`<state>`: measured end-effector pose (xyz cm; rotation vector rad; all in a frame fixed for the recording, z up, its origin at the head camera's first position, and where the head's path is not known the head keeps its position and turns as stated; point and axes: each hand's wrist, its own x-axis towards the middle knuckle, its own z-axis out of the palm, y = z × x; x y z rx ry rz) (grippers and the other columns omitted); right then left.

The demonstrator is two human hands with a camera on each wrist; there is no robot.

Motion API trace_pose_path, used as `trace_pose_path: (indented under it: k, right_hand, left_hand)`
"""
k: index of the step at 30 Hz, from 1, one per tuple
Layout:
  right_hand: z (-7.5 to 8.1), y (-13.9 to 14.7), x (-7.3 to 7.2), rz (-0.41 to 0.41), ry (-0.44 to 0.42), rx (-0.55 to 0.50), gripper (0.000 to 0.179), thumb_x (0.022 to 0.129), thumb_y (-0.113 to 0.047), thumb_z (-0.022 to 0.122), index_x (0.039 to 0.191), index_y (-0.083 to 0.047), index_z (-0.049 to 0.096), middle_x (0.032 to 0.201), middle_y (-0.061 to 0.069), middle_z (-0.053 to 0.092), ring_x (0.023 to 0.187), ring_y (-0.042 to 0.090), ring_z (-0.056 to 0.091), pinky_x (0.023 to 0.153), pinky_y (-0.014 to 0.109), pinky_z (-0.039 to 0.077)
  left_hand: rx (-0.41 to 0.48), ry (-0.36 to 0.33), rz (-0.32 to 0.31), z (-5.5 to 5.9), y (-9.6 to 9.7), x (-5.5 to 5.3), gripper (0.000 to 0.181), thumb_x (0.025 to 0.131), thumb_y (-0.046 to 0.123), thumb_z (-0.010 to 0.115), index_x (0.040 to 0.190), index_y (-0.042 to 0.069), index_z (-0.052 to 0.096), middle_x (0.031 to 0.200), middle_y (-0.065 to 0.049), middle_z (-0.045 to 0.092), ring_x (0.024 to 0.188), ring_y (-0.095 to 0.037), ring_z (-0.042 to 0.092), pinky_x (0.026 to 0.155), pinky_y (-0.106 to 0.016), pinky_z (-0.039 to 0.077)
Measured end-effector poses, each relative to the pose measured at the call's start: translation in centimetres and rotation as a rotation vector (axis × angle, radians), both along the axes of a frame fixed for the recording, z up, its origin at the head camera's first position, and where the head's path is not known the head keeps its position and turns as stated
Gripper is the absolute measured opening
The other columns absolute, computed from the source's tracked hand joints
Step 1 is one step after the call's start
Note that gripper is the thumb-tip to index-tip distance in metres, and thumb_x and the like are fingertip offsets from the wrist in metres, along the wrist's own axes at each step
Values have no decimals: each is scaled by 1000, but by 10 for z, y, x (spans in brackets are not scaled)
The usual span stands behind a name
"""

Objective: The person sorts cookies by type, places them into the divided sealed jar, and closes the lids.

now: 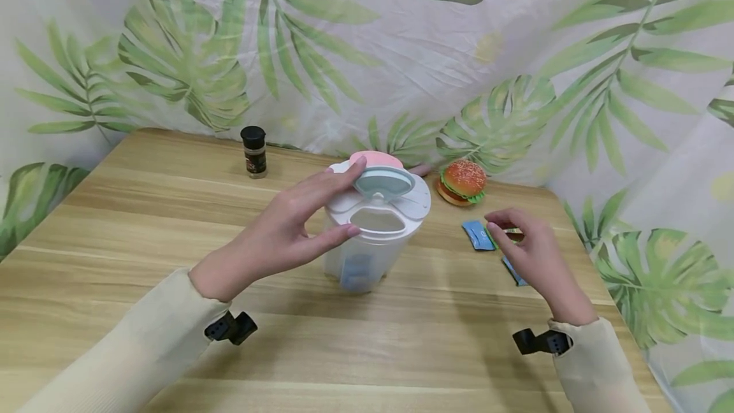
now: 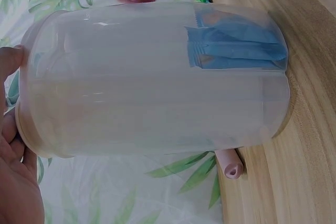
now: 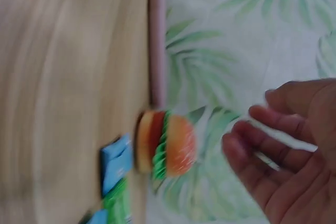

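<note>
A translucent plastic storage container with a white lid stands upright on the table. Its grey-blue flap is raised over a front opening, while a pink flap sits at the back. My left hand grips the lid from the left, thumb on the front rim and fingers beside the raised flap. Blue packets lie at the bottom of one compartment. My right hand hovers above the loose blue packet and a green packet, fingers loosely bent with nothing between them.
A toy hamburger sits behind the loose packets. Another blue packet lies partly under the right hand in the head view. A black-capped seasoning jar stands at the back left. A pink roll lies along the back edge.
</note>
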<state>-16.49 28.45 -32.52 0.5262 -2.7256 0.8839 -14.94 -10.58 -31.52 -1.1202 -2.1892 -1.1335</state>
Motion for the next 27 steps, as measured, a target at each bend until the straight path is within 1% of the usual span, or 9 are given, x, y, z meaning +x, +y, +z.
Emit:
trace_pose_path:
  k: [3,5,7,9,12,16,21,24,27]
  right_hand:
    - [-8,13,-4,-89,-142,94,26,108,-16,58,123,3,69,117,23,72,106,34,69,92,51,63]
    - [-16,22,-6,-121,-214,159,31,109,-16,57,126,8,66,120,29,70,110,44,68,94,59,60]
    - [-24,31,-8,-137,-272,229,35,108,-15,56,129,12,62,124,35,67,114,50,66,95,63,57]
    - [-32,40,-10,-132,-325,285,36,108,-13,57,131,14,59,127,38,63,118,55,62,94,65,56]
    - [-42,50,-11,-113,-388,320,35,107,-10,56,133,14,58,126,38,63,115,52,63,90,61,57]
    - [-52,60,-12,-91,-395,311,33,105,-5,56,132,14,59,119,33,67,106,43,66,83,55,58]
    - [-57,67,-13,-92,-357,310,32,101,2,59,129,17,60,120,38,65,111,52,65,89,61,58]
    - [-57,69,-13,-113,-368,319,34,99,3,61,129,19,59,124,40,64,114,55,63,92,63,57]
    - [-57,71,-11,-133,-389,324,36,99,0,63,130,19,59,127,40,63,115,55,63,93,63,58]
  left_hand:
    - [3,0,3,0,0,0,82,91,14,82,162,13,41,151,-12,61,139,-26,58,130,-48,35]
    - [5,-2,5,0,-1,0,81,92,15,82,162,12,41,153,-11,60,139,-26,58,130,-49,34]
    - [7,-2,3,0,-1,0,80,92,14,81,161,11,41,154,-11,59,139,-25,58,131,-49,33]
    - [9,-2,1,0,0,0,81,92,13,82,161,11,41,156,-10,58,140,-25,57,131,-48,33]
    - [10,-1,-3,-1,0,-1,81,91,11,82,161,12,42,156,-10,58,140,-25,57,131,-48,34]
    - [9,-9,-9,-1,1,-1,81,92,11,81,162,13,41,157,-9,57,142,-25,56,131,-47,33]
    - [18,-10,-12,0,2,-1,81,91,10,82,161,11,42,154,-10,59,140,-26,57,130,-45,34]
    - [23,-6,-14,0,2,0,81,90,10,82,161,10,42,154,-10,60,140,-26,57,130,-45,34]
    - [25,-5,-15,-1,2,-1,81,90,10,82,161,10,42,152,-11,61,138,-26,58,130,-44,36]
